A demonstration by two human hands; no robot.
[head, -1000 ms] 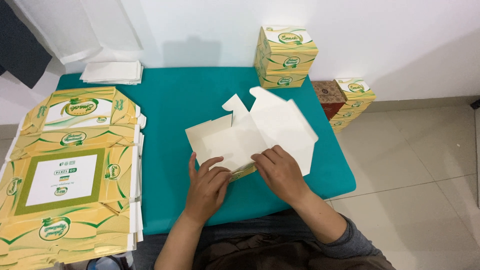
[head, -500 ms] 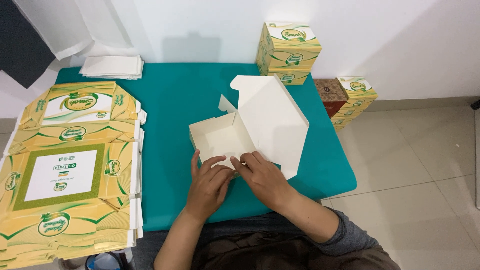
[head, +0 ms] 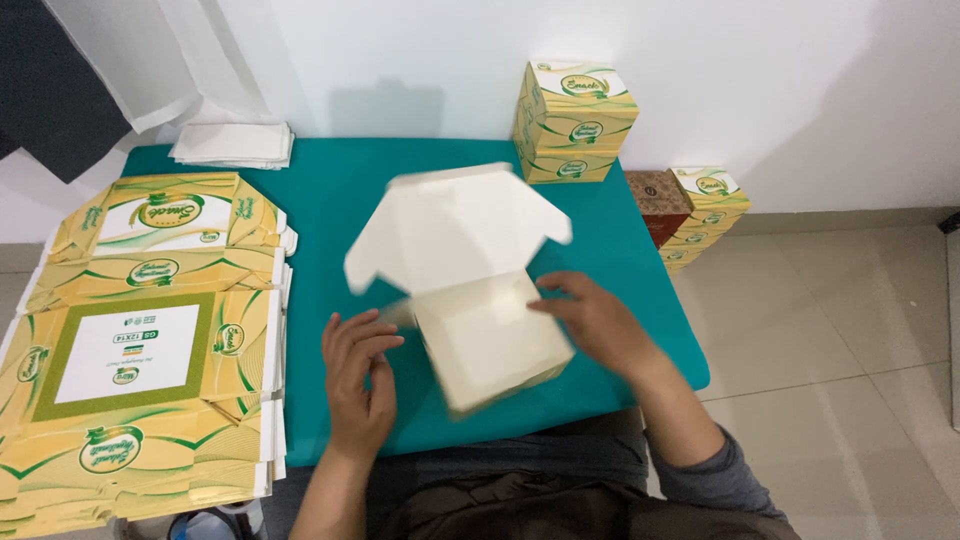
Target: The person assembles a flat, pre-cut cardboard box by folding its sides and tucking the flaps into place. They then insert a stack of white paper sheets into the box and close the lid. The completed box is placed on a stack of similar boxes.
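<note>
Worktop [head: 330, 190] w/ teal cover is bounded by wall at the back, flat carton stack [head: 150, 330] overhanging its left edge, folded boxes [head: 575, 120] at back right. Bare teal is seen behind and left of the white box [head: 480, 320], which sits near the front edge, approx. centre, blurred, lid flap raised toward the wall. Right hand [head: 600, 325] is laid against the box's right side, fingers spread, not closed round it. Left hand [head: 360, 385] is just beside the box's left corner, fingers loosely curled, nothing held; contact can't be told. More boxes [head: 705, 215] are stacked on the floor, right of the worktop.
</note>
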